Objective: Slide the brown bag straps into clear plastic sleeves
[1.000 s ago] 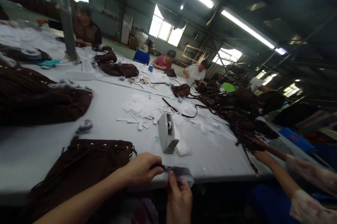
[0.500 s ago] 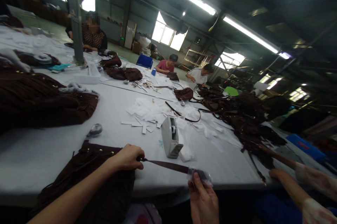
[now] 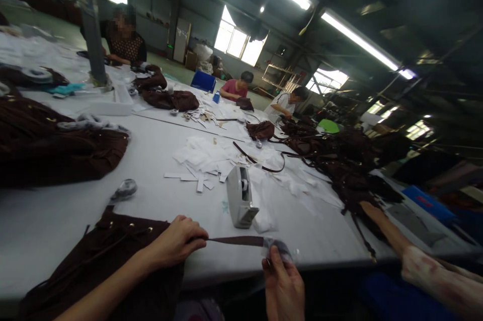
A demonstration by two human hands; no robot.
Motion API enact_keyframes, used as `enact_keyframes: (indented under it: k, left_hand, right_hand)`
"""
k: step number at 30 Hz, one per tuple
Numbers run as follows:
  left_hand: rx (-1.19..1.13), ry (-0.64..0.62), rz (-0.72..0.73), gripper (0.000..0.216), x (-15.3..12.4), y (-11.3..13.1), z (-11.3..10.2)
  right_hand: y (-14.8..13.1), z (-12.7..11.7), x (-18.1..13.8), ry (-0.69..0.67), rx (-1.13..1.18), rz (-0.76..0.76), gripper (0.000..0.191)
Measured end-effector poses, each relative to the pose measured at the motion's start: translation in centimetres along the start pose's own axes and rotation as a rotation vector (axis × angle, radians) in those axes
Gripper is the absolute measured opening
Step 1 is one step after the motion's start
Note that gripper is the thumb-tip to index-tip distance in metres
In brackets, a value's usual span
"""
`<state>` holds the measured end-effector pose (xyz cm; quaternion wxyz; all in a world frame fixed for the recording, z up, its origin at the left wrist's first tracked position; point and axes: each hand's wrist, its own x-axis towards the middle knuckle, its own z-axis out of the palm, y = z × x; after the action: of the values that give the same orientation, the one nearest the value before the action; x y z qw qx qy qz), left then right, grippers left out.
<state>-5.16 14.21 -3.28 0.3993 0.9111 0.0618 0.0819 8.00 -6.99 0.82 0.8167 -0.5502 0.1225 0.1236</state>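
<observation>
A dark brown fringed bag point(image 3: 105, 255) lies at the near edge of the white table point(image 3: 169, 150). My left hand point(image 3: 177, 243) pinches the bag's brown strap point(image 3: 236, 240) where it leaves the bag. The strap runs taut to the right. My right hand point(image 3: 283, 286) grips its far end, which is covered in clear plastic wrap point(image 3: 279, 249), just past the table edge. A grey tape dispenser point(image 3: 239, 197) stands on the table right behind the strap.
White paper strips and sheets point(image 3: 206, 160) lie mid-table. Piles of brown bags sit at the left point(image 3: 56, 145) and right point(image 3: 339, 155). A co-worker's forearm point(image 3: 415, 260) reaches in at the right. Other people work at the far end by a pillar point(image 3: 92, 34).
My hands drew apart, pulling the strap out straight from a bunched state. My left hand stayed at the bag; my right hand moved right, then drifted slightly back.
</observation>
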Motion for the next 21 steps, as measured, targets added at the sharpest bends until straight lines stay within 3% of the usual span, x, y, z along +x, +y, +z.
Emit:
enact_keyframes:
  k: [10,18,21]
  left_hand:
    - [-0.041,0.034,-0.099,0.026,0.6,-1.1,0.2]
    - [0.157,-0.018,-0.07,0.027,0.8,0.2,2.1]
    - [0.144,0.018,-0.071,0.03,0.7,-0.1,2.2]
  right_hand:
    - [0.4,-0.5,0.4,0.024,0.019,0.101,0.046]
    - [6.6,0.1,-0.7,-0.094,-0.142,0.002,0.035]
    - [7.0,0.5,-0.2,-0.088,-0.148,-0.033,0.034]
